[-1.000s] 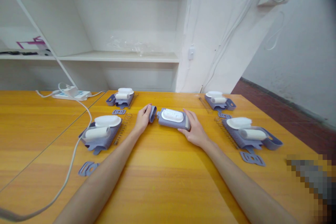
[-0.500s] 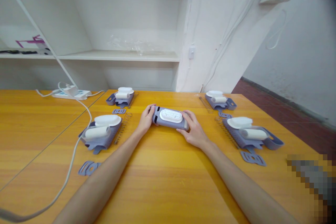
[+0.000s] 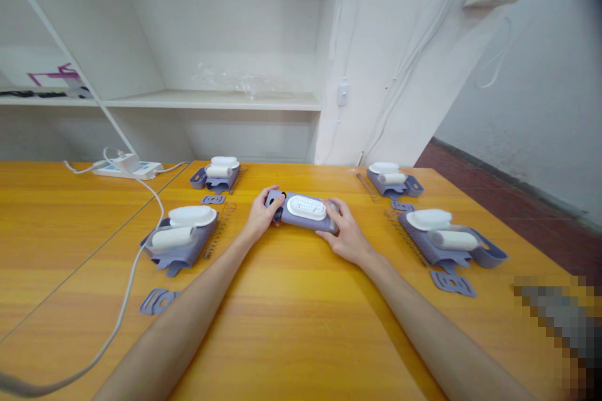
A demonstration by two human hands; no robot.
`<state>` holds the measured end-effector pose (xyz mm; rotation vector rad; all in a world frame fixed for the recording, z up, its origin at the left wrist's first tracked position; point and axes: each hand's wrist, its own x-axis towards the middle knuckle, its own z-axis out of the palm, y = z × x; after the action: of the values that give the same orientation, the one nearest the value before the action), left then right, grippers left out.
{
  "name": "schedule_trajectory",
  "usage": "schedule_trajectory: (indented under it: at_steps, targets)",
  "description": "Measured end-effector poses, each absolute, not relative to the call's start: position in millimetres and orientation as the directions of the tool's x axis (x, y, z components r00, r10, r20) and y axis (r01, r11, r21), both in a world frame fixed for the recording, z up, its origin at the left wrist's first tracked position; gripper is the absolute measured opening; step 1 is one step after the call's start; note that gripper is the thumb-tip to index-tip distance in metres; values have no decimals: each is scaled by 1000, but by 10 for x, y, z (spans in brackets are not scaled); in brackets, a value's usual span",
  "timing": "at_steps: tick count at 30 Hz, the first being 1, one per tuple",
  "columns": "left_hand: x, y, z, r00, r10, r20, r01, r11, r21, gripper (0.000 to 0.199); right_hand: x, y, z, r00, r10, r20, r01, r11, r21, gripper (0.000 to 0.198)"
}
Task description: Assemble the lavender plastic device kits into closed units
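Fingers (image 3: 276, 204) curled, left hand (image 3: 260, 215) grips the end cap (image 3: 275, 195) and right hand (image 3: 347, 233) the grey body (image 3: 305, 222), seemingly joining them, which needs alignment.

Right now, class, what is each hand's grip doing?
Left hand: holding a short grey-purple plastic end piece.
Right hand: holding a grey-purple oblong plastic body.
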<state>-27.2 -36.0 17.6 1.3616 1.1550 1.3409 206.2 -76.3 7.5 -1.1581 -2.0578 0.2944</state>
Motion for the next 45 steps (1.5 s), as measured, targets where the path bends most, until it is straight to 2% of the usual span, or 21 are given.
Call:
schedule_trajectory:
  at_steps: [13,18,27,36,42,45]
  targets:
    - [-189,-426,139,-34,976,217,164,-209,964,57,2060,-812,95,-339,791,510,657,587,-473,69]
    - [-161,-443,135,-6,982,186,167,-183,969,61,2063,-819,100,-366,785,499,663,596,-453,68]
    - [-150,-465,144,-55,976,208,160,-197,967,70,2045,-843,131,-365,781,506,672,597,-438,68]
    - [-106,-494,116,-78,973,219,195,-201,960,61,2036,-860,132,-348,784,513,683,587,-434,67]
    - [-62,-467,87,-159,953,257,283,-205,937,51,2002,-842,161,-323,805,498,681,563,-469,65]
    - [-55,-453,73,-173,958,228,300,-169,939,50,1997,-822,166,-329,809,488,673,563,-480,65]
